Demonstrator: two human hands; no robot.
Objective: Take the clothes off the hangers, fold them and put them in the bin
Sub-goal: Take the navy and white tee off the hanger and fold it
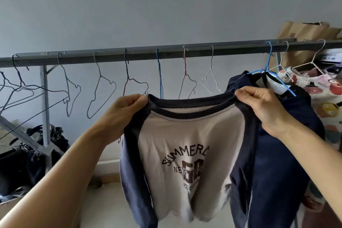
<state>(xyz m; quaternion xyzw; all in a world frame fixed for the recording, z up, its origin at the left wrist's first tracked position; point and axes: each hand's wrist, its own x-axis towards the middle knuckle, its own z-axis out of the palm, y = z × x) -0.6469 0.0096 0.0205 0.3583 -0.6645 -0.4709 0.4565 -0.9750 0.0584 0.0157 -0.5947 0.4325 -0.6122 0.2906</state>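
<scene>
Shirt (187,146), white with navy sleeves and collar, held up in front of rail (166,52), off any hanger. Left hand (127,111) pinching collar at its left end, fingers curled on cloth; right hand (262,105) gripping collar at its right end the same way. Bare wire hangers (100,89) hooked along rail from left end to middle. Near right end of rail, blue hanger (268,65) with navy garment (277,163), then patterned cloth (325,102) on white hanger. Plain grey wall (166,5) behind. Black bags (33,153) on floor under left end of rail; brown paper bags (303,33) behind right end.
</scene>
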